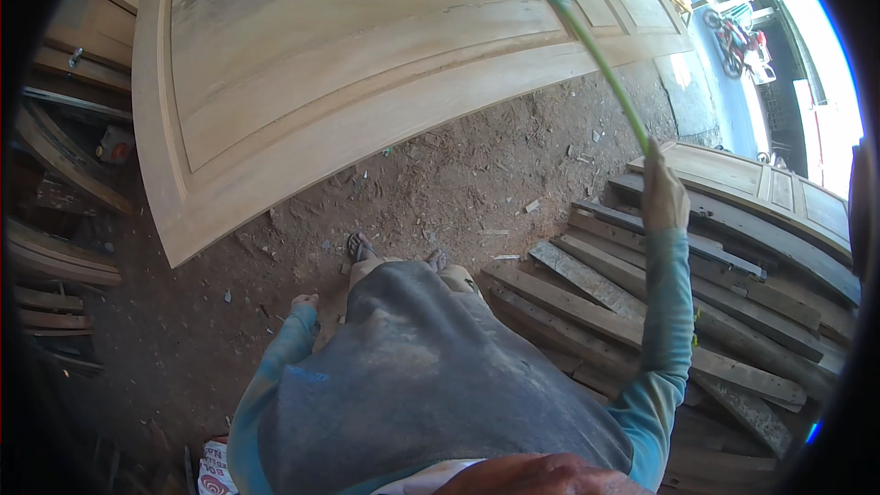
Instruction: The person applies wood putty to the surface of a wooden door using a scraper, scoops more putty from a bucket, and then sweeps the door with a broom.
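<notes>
My right hand [664, 194] is raised on the right, its fingers wrapped round the lower end of a long, thin green rod [600, 55]. The rod slants up and left over a large pale wooden panelled door [367, 64]; its dark far end runs out at the top edge, so I cannot tell what is on it. Low by my left thigh hangs my left hand [306, 301], apart from the door. It shows too small to make out whether its fingers are curled.
Planks [632, 293] lie stacked close on my right, with another panelled door [752, 174] beyond. Curved wooden pieces [64, 252] and boards fill the left side. Wood scraps litter the dirt floor [440, 183]. A red motorcycle [731, 41] stands outside, far right.
</notes>
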Demonstrator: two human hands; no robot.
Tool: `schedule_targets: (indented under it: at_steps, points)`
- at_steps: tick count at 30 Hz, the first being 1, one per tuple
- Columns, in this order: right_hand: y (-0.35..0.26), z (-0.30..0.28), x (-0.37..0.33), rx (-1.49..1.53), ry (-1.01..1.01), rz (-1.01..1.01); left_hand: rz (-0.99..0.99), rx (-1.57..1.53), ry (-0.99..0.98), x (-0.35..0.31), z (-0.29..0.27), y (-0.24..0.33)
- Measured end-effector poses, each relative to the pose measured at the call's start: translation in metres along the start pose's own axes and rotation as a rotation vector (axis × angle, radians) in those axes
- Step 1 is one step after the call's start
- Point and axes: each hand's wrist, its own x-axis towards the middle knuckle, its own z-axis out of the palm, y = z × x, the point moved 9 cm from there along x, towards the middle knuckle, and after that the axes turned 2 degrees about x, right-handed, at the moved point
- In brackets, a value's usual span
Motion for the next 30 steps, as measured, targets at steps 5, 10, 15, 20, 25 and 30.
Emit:
schedule_targets:
  at_steps: [5, 10, 15, 20, 25, 30]
  points:
    - [-0.195, -0.031, -0.054, 0.024, -0.007, -0.597, -0.126, -0.781, -0.521, 0.046, 0.05, 0.02]
    - [-0.126, 0.013, -0.02, -0.172, -0.228, -0.298, -0.093, -0.752, -0.077, 0.012, 0.002, 0.041]
    - [0.077, 0.02, 0.038, -0.206, -0.185, 0.259, -0.24, -0.385, -0.05, -0.031, -0.02, -0.005]
    - [-0.085, 0.036, 0.015, -0.274, -0.284, -0.115, -0.352, -0.555, -0.145, -0.038, 0.002, -0.048]
    - [-0.363, 0.008, -0.075, 0.15, -0.29, -0.949, -0.074, -0.719, -0.077, 0.03, 0.014, 0.006]
    - [-0.407, -0.021, -0.082, 0.277, -0.115, -1.08, -0.061, -0.829, -0.06, 0.026, -0.031, 0.062]
